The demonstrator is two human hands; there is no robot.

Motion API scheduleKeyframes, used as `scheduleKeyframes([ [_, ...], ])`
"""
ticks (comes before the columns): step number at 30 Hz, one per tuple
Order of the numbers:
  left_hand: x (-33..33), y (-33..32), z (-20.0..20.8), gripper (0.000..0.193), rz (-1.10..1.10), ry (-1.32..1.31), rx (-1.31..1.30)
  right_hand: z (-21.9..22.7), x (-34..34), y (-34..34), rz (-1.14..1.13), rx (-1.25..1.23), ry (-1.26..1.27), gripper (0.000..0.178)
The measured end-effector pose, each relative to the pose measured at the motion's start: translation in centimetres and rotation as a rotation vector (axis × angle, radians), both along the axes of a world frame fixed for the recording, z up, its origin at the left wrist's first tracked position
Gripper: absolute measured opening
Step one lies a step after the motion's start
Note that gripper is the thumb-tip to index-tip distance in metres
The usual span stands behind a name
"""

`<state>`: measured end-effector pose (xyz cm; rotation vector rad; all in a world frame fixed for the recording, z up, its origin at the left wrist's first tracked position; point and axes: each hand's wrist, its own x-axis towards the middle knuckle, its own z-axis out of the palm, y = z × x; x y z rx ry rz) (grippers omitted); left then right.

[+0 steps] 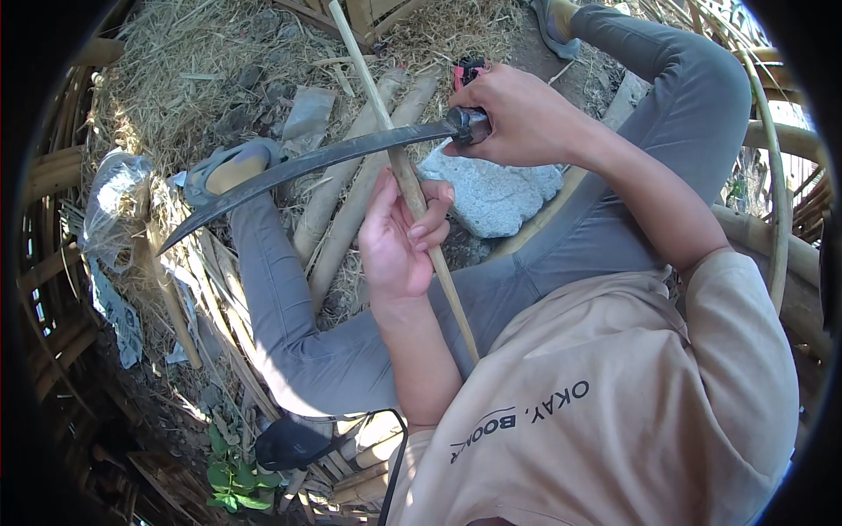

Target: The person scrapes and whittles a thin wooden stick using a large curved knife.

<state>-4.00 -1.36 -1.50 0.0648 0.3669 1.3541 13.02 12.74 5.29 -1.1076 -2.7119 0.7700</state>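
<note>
My right hand (pixel 535 118) is closed round the dark handle of a long curved knife (pixel 303 167). Its blade reaches left across the picture and tapers to a point near my left shoe. In my left hand (pixel 399 237) is a thin, pale bamboo stick (pixel 370 88), held between thumb and curled fingers. The stick runs from the top of the view down to my shirt. Just above my left fingers, the blade crosses the stick close to the handle; I cannot tell whether they touch. A small red and black thing (pixel 469 72) shows beside my right fingers.
A pale grey rock (pixel 491 193) lies between my legs, with bamboo poles (pixel 355 202) to its left. Dry straw (pixel 189 79) covers the ground. Clear plastic (pixel 118 206) sits at the left, and bamboo framework (pixel 781 237) stands at the right. A green plant (pixel 237 478) grows at lower left.
</note>
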Motion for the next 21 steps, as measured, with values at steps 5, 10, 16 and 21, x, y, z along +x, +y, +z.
scheduleKeyframes([
  [5,2.0,0.7,2.0,0.023,0.042,0.271,-0.324,-0.4,-0.5,-0.3,-0.012,-0.045,-0.031,0.027],
  [10,1.3,0.2,0.2,0.023,-0.129,0.057,-0.224,-0.7,-0.6,-0.3,0.007,-0.065,-0.057,0.028],
  [16,1.8,0.1,0.1,0.024,-0.086,0.103,-0.235,-1.4,-0.4,-0.6,0.030,-0.072,0.014,0.029],
  [21,2.0,0.1,0.7,0.024,-0.032,0.165,-0.236,-1.7,-0.8,-0.5,0.045,-0.081,0.061,0.015],
])
